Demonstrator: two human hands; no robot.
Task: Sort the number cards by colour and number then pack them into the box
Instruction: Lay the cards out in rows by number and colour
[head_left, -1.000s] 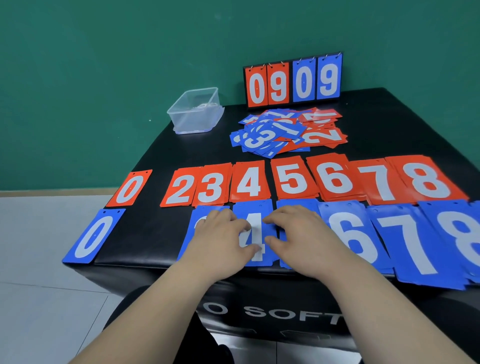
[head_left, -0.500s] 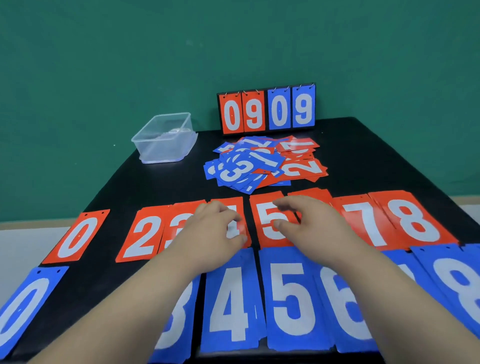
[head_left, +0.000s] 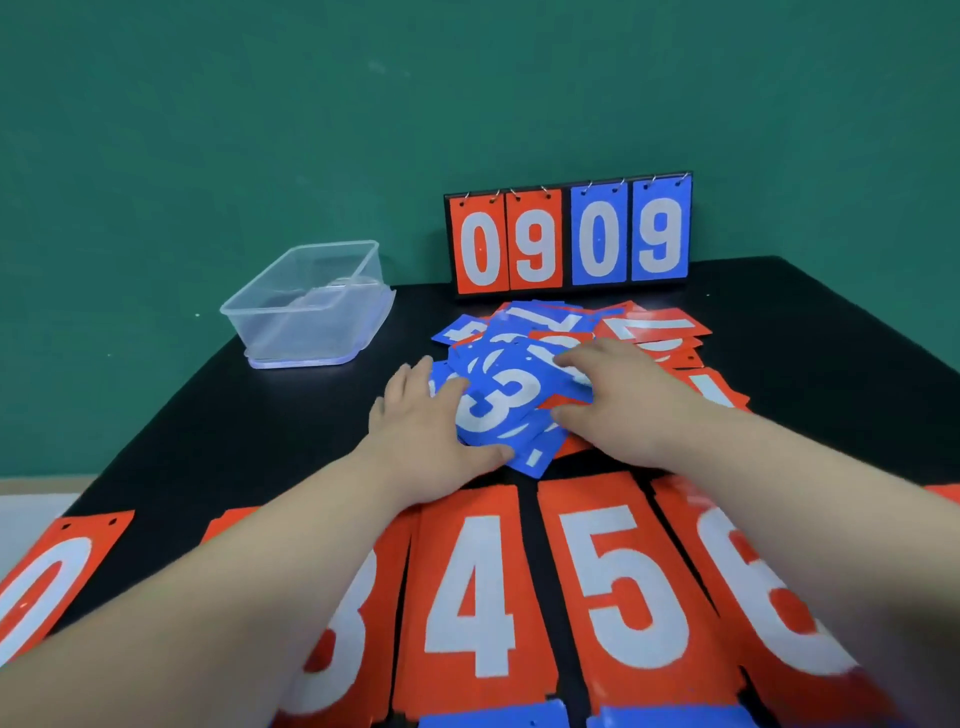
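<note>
A loose pile of red and blue number cards (head_left: 649, 332) lies in the middle of the black table. A blue 3 card (head_left: 498, 402) is on top at its near left. My left hand (head_left: 426, 431) rests on the pile's left edge, fingers fairly straight, thumb under the near corner of the blue cards. My right hand (head_left: 623, 400) lies flat on the pile just right of the 3. Sorted red cards form a row in front: 0 (head_left: 47, 577), 4 (head_left: 472, 597), 5 (head_left: 623, 587), 6 (head_left: 763, 597). Tops of blue cards (head_left: 493, 717) show at the bottom edge.
A clear plastic box (head_left: 306, 306) stands at the back left of the table (head_left: 234, 426). A flip scoreboard (head_left: 571, 239) reading 09 09 stands at the back edge against the green wall. The floor shows at the left.
Both hands left the sorted rows and reached forward onto the unsorted pile. The view moved forward, so the blue row has nearly dropped out of sight.
</note>
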